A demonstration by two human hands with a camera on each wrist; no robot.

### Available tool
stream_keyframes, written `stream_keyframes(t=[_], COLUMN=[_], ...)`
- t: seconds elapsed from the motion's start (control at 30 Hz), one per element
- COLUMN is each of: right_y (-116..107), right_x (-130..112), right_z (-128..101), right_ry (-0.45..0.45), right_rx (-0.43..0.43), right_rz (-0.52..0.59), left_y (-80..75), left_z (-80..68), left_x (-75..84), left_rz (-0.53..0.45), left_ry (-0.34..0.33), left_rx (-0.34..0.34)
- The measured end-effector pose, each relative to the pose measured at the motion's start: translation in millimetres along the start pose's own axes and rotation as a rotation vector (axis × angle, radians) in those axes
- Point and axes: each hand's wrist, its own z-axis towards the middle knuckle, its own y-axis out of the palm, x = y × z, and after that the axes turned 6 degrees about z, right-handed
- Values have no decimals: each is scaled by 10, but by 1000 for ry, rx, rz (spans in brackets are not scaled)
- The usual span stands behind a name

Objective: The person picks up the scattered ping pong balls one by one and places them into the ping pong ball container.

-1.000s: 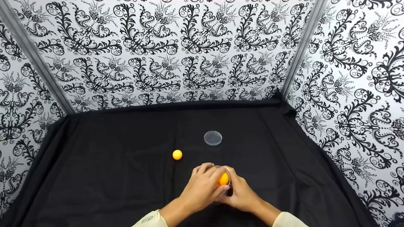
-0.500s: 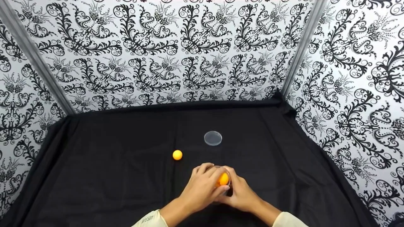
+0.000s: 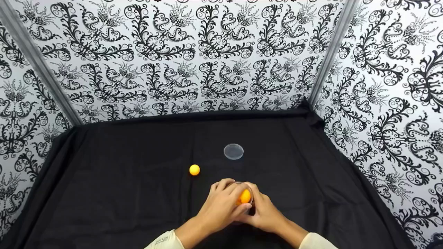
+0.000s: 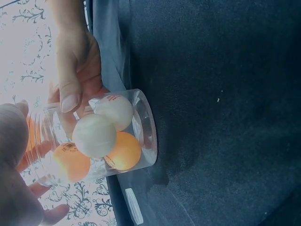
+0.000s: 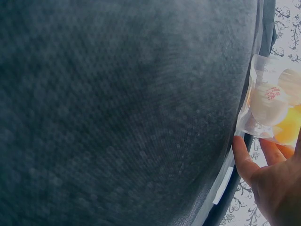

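A clear plastic jar (image 4: 146,123) stands upright between the hands, close in front of the person. Through its wall show white ping-pong balls (image 4: 94,135) and orange ones (image 4: 125,151). My right hand (image 3: 265,213) grips the jar's side, fingers and thumb wrapped round it. Over the mouth, my left hand (image 3: 219,209) curls its fingers and thumb about another orange ping-pong ball (image 3: 245,196). That ball sits at the threaded rim in the left wrist view, partly hidden by the fingers. Only part of the jar shows in the right wrist view, beside the right hand (image 5: 277,181).
A loose orange ping-pong ball (image 3: 194,169) lies on the black cloth (image 3: 131,180), left of the jar. Beyond the hands rests a round clear lid (image 3: 233,151). Patterned wall panels (image 3: 221,52) enclose the table at the back and sides.
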Motion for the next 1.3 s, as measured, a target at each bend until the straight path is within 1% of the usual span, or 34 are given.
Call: stream_keyframes(t=[0.27, 0.63, 1.03, 1.17, 1.23, 1.3], right_y=[-21, -38, -30, -31, -31, -30], right_x=[-29, -45, -23, -22, -22, -21], right_z=[9, 10, 0, 1, 1, 2], right_ry=[13, 27, 37, 36, 43, 45], right_rx=[-8, -15, -14, -22, -31, -34], right_rz=[-30, -36, -27, -20, -12, -11], left_y=[-6, 2, -14, -10, 1, 20], left_z=[10, 4, 18, 18, 19, 24], left_x=[-3, -4, -31, -71, -110, -176], left_rz=[-4, 2, -26, -39, -39, -31], left_ry=[-4, -5, -24, -50, -84, -131], left_rx=[-4, -1, -4, 4, 12, 29])
